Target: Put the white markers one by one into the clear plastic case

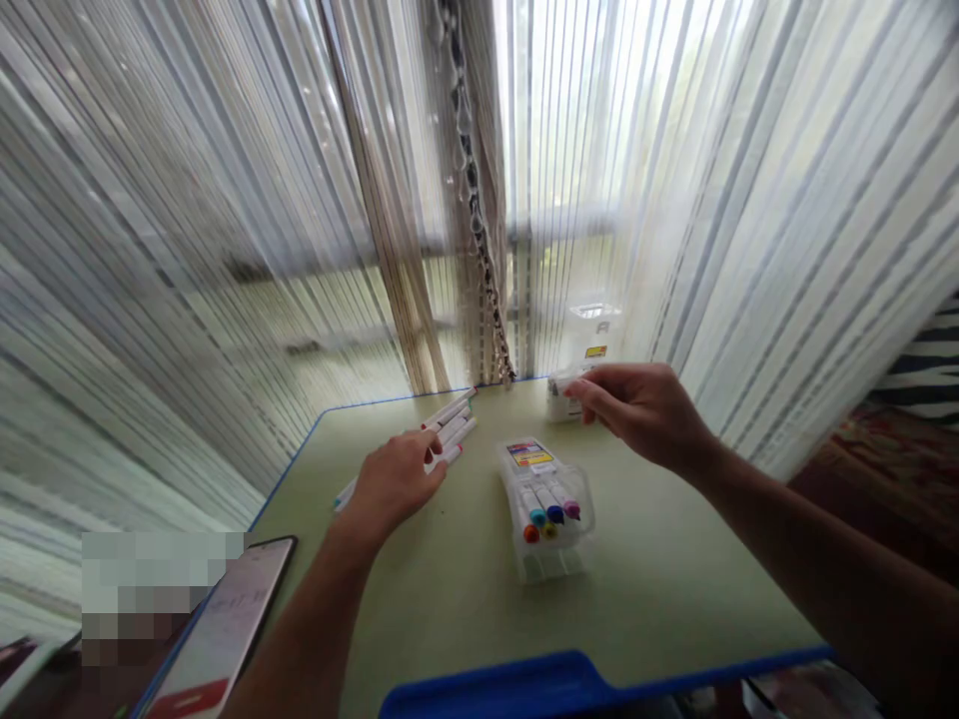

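My left hand (pixel 397 479) rests low over a loose group of white markers (pixel 454 424) with coloured ends. Its thumb and forefinger are apart, while the other fingers are partly hidden; one red-ended marker shows beside the thumb. At the back right, my right hand (pixel 636 409) is raised, its thumb and fingertips pinched together. Anything between those fingertips is too small or hidden to name. Just behind them stands a small clear plastic box (pixel 561 397). Between the hands lies a clear marker case (pixel 535 489) holding several markers, with orange, yellow, turquoise, blue and pink ends towards me.
A phone (pixel 232 619) lies at the left edge of the pale green table (pixel 442 609), which has a blue rim (pixel 494 689). A taller clear container (pixel 594 335) stands at the back. String curtains (pixel 225 200) and a beaded strand (pixel 479 220) hang along the far edge.
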`<state>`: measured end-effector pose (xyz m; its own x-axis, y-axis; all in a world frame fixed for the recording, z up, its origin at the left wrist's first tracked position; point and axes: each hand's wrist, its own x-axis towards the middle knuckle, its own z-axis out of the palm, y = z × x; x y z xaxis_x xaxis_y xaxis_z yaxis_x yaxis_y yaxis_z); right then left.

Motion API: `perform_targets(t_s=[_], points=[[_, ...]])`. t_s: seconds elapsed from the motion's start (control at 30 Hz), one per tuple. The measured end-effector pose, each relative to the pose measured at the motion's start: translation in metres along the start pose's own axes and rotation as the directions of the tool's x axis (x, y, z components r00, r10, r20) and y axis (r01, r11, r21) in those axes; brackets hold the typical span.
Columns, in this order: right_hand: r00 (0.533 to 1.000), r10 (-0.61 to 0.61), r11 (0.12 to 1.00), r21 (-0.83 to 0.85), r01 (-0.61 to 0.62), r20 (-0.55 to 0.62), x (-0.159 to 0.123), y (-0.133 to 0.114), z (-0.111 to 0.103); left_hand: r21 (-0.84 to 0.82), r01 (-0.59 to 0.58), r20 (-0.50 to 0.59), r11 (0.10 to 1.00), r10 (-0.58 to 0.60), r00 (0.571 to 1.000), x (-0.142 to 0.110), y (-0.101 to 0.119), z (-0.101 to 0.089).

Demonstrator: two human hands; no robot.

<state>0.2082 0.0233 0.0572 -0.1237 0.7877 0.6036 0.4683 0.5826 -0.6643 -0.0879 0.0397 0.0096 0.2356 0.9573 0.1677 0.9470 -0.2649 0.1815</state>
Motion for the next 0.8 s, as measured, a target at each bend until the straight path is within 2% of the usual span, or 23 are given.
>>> perform_targets(t_s=[0.07,0.2,0.3,0.4,0.47,0.53,0.6,0.63,0.7,0.8], points=[[1.0,0.016,0.998,0.063,-0.015,-0.018,0.011,0.007,0.008,0.058,-0.005,0.063,0.998,0.001,0.998,-0.001,0.001,0.005],[0.995,0.078,0.985,0.161,-0.068,-0.059,0.022,0.022,0.023,0.071,-0.028,0.102,0.997,0.02,0.995,-0.002,0.003,0.01],[0.993,0.114,0.976,0.191,-0.104,-0.042,0.017,0.031,0.034,0.049,-0.047,0.119,0.998,0.041,0.992,-0.003,0.007,0.014],[0.992,0.124,0.972,0.205,-0.114,-0.035,0.005,0.041,0.042,0.011,-0.082,0.081,0.997,0.081,0.993,-0.002,0.012,0.017],[0.992,0.114,0.978,0.182,-0.103,-0.052,-0.003,0.05,0.046,-0.027,-0.107,0.013,0.994,0.107,0.994,-0.001,0.016,0.018],[0.994,0.084,0.99,0.123,-0.074,-0.075,-0.009,0.058,0.047,-0.093,-0.141,-0.102,0.986,0.132,0.986,0.001,0.021,0.016],[0.994,0.057,0.995,0.09,-0.049,-0.094,-0.014,0.063,0.047,-0.292,-0.251,-0.331,0.923,0.149,0.932,0.0,0.027,0.013],[0.994,0.048,0.994,0.104,-0.038,-0.095,-0.015,0.063,0.047,-0.344,-0.29,-0.408,0.893,0.136,0.903,-0.001,0.03,0.012],[0.997,0.028,0.982,0.187,-0.013,-0.076,-0.017,0.059,0.044,-0.377,-0.357,-0.482,0.855,0.148,0.863,-0.005,0.037,0.009],[0.999,-0.04,0.946,0.322,0.033,0.014,-0.019,0.043,0.04,-0.37,-0.452,-0.506,0.812,0.232,0.831,-0.01,0.047,0.009]])
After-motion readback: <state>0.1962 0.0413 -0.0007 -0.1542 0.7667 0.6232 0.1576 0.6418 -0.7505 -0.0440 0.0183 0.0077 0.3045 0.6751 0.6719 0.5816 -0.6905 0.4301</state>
